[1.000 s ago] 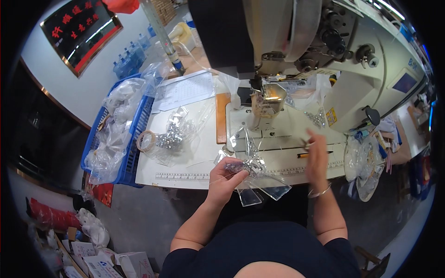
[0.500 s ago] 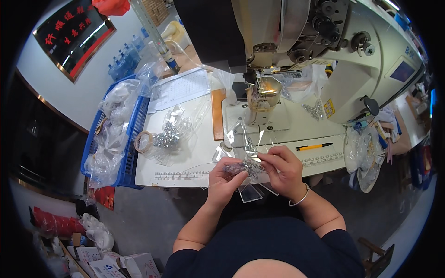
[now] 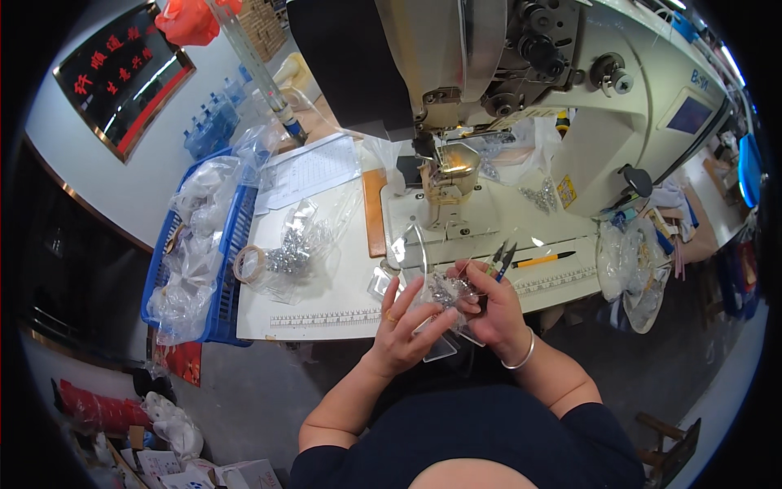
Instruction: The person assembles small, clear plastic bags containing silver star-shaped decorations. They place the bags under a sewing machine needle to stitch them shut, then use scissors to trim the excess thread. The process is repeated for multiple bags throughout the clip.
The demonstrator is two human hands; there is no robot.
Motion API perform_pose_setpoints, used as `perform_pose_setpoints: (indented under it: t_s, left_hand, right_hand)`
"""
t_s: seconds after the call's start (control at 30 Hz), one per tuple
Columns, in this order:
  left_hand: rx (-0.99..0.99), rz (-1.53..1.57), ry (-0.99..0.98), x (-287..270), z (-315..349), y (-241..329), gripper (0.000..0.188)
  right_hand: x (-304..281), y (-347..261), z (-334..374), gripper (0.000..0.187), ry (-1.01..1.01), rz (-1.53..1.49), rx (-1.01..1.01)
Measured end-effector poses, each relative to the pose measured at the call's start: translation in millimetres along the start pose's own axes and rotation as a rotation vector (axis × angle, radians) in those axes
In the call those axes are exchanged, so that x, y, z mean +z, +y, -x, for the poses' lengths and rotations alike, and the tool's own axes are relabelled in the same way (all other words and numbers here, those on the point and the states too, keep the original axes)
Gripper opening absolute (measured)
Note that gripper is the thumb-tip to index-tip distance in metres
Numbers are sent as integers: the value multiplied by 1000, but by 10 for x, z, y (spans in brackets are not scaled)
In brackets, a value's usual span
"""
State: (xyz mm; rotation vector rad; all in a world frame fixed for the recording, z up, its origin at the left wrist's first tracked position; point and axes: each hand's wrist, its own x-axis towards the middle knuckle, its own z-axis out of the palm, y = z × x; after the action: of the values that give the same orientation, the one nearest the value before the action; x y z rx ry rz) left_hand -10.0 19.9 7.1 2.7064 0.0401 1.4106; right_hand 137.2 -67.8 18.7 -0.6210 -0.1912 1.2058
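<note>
Reference point for all positions: the sewing machine [image 3: 607, 138], mounted on the white counter [image 3: 338, 285].

Workpiece: a clear plastic piece with silver stones [image 3: 446, 289], positioned in front of the sewing machine at the near edge of the counter. Its clear strips extend upward toward the machine and downward past the edge.

Right hand: my right hand [image 3: 497, 314] grips the workpiece at its right side between thumb and fingers. A dark-bladed pointed tool [image 3: 507, 260] projects from this hand toward the machine; its handle is mostly hidden. A bracelet [image 3: 528, 349] encircles the wrist.

Left hand: my left hand [image 3: 407, 322] is at the left side of the workpiece, fingers spread and unclenched. I cannot tell whether the fingertips contact the plastic. One finger carries a ring [image 3: 391, 317].

Surrounding items:
- In front of the sewing machine: an orange pen [image 3: 544, 259], just beside the tool, and a ruler strip [image 3: 326, 318] along the counter edge.
- Left of the sewing machine: a brown bar [image 3: 374, 213], a bagged heap of silver pieces [image 3: 291, 253], a tape roll [image 3: 248, 265] and a printed sheet [image 3: 305, 173].
- Farther left of the sewing machine: a blue basket [image 3: 215, 316] filled with clear bags [image 3: 195, 269].
</note>
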Motion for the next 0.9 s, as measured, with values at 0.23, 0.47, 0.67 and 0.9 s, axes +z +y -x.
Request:
perform_pose_setpoints:
  t_s: [0.23, 0.47, 0.67, 0.9]
  left_hand:
    - [-36, 183, -41, 0, -128, -43, 40]
    - [1, 164, 143, 85, -72, -102, 45]
    - [19, 2, 275, 32, -23, -208, 44]
    - [27, -26, 227, 52, -54, -193, 43]
  right_hand:
    - [-68, -75, -85, 22, -90, -271, 302]
    - [-68, -87, 2, 32, -230, -125, 233]
    - [-349, -135, 357, 40, -48, 460, 13]
    - [3, -318, 483, 36, -14, 1580, -1162]
